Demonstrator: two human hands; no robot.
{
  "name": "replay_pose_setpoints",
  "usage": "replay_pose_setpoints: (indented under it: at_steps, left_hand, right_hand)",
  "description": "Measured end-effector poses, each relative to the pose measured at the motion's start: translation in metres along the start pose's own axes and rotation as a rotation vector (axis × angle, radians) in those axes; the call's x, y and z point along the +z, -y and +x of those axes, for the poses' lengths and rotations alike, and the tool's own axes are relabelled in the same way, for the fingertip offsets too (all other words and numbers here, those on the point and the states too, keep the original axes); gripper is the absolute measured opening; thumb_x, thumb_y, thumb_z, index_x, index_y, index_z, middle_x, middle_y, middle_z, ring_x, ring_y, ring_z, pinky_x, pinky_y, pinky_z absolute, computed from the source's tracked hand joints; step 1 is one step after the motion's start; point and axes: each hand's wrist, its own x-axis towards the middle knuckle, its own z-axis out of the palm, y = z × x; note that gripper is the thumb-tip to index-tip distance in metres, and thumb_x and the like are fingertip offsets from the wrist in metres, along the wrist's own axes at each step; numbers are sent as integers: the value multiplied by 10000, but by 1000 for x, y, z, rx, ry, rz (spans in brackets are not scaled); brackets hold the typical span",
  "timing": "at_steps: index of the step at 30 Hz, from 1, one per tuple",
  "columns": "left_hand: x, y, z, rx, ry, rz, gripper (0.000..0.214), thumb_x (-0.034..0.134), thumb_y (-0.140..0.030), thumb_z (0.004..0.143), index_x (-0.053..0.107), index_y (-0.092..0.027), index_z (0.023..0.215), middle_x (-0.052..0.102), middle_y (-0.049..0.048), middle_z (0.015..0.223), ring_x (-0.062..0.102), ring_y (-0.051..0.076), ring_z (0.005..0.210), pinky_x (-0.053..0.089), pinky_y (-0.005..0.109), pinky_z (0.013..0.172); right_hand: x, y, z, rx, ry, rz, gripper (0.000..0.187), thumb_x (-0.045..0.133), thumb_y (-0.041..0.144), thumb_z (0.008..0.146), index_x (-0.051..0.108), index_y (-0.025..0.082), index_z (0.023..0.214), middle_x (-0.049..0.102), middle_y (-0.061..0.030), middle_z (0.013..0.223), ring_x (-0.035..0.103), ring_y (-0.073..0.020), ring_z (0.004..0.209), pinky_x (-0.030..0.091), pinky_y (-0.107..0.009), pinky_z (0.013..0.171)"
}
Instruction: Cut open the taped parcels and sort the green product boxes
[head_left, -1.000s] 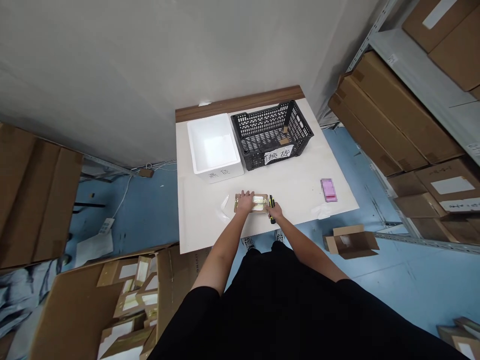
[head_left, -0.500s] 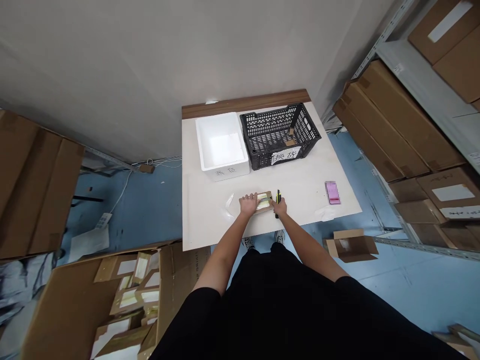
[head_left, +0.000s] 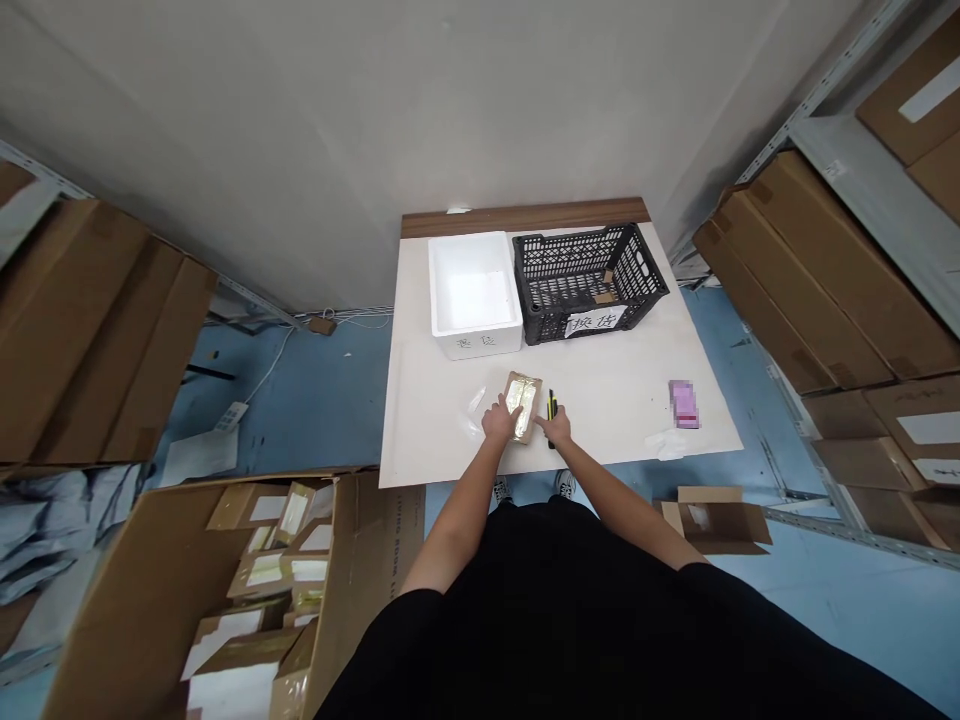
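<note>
A small cardboard box point(head_left: 524, 400) with shiny clear tape along its top lies on the white table near its front edge. My left hand point(head_left: 500, 420) grips the box by its left side, thumb over the top. Wrapped in my right hand point(head_left: 555, 427) is a yellow-and-black utility knife point(head_left: 552, 403), pointing away from me. The fingertips of that hand come close to the box's right side; whether they touch it I cannot tell. Left of the box lies a strip of clear plastic point(head_left: 478, 410).
Behind the box stand a white foam box point(head_left: 480, 340) and a black plastic crate point(head_left: 547, 330) with cardboard scraps inside. A pink pack point(head_left: 683, 405) lies at the right. A large carton point(head_left: 343, 570) of parcels stands lower left, an open carton point(head_left: 712, 520) on the floor at right.
The small box has been turned, from lying crosswise to lengthwise, with its taped face showing. My left hand has shifted to its left side. The knife stays in my right hand.
</note>
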Motion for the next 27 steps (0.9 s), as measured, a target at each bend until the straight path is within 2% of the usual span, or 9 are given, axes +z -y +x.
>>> replay_pose_setpoints:
  at_steps: [4, 8, 11, 13, 15, 16, 18, 22, 27]
  left_hand:
    - [12, 0, -19, -75, 8, -121, 659, 242, -474, 1125, 411, -53, 1603, 673, 278, 1412, 667, 346, 1294, 508, 397, 992]
    - [19, -11, -33, -30, 48, -162, 497, 321, -379, 1119, 597, -147, 1462, 767, 179, 1268, 743, 280, 1147, 539, 352, 923]
    - [10, -16, -32, 6, 19, -129, 441, 501, -323, 1054, 612, -176, 1455, 726, 183, 1353, 699, 311, 1235, 542, 379, 956]
    - [-2, -15, -25, 131, -56, -36, 542, 601, -237, 985, 559, -197, 1524, 603, 188, 1535, 580, 339, 1403, 522, 415, 1039]
    - [-14, -13, -15, 370, -89, 81, 632, 657, -157, 925, 551, -251, 1540, 486, 138, 1654, 437, 335, 1528, 469, 450, 1142]
    - [-19, -12, -10, 486, -65, 126, 611, 667, -135, 910, 592, -270, 1500, 490, 112, 1651, 409, 325, 1545, 442, 461, 1178]
    - [-25, -11, -1, 599, 12, 183, 514, 691, -134, 900, 678, -288, 1390, 579, 98, 1552, 450, 310, 1506, 433, 457, 1187]
    - [-23, -19, 3, 519, 45, 240, 445, 790, -242, 888, 711, -297, 1323, 667, 99, 1365, 558, 317, 1377, 443, 440, 1145]
    - [-2, -49, -14, 405, -3, 240, 527, 798, -405, 928, 643, -257, 1409, 624, 140, 1389, 565, 348, 1339, 449, 467, 1118]
  right_hand:
    - [7, 16, 4, -1, -60, -107, 507, 847, 471, 820, 510, 256, 1132, 720, -52, 1000, 707, -242, 912, 505, -262, 665]
    - [-21, 52, 36, -100, -94, -208, 470, 870, 413, 812, 510, 250, 1067, 709, -67, 910, 694, -273, 898, 447, -289, 647]
    - [-46, 66, 52, -149, -90, -259, 460, 874, 371, 821, 510, 239, 1069, 718, -95, 932, 681, -296, 935, 427, -313, 674]
    - [-58, 60, 52, -149, -96, -251, 464, 862, 405, 841, 505, 238, 1085, 725, -108, 979, 677, -297, 952, 432, -316, 686]
    - [-64, 43, 44, -137, -86, -213, 484, 860, 457, 838, 497, 246, 1079, 723, -92, 990, 682, -285, 939, 446, -304, 682]
    - [-65, 33, 37, -128, -70, -184, 494, 868, 470, 823, 495, 253, 1063, 719, -75, 976, 686, -277, 926, 453, -295, 677]
    - [-62, 12, 25, -107, -15, -133, 496, 885, 464, 789, 490, 268, 1016, 701, -33, 926, 688, -259, 894, 462, -278, 671]
    - [-55, -6, 18, -32, 49, -71, 444, 862, 420, 790, 480, 279, 965, 672, 3, 878, 679, -235, 862, 468, -259, 651]
    - [-72, 5, 41, -35, -4, -23, 400, 817, 430, 860, 472, 274, 989, 657, 3, 846, 673, -213, 789, 465, -246, 604]
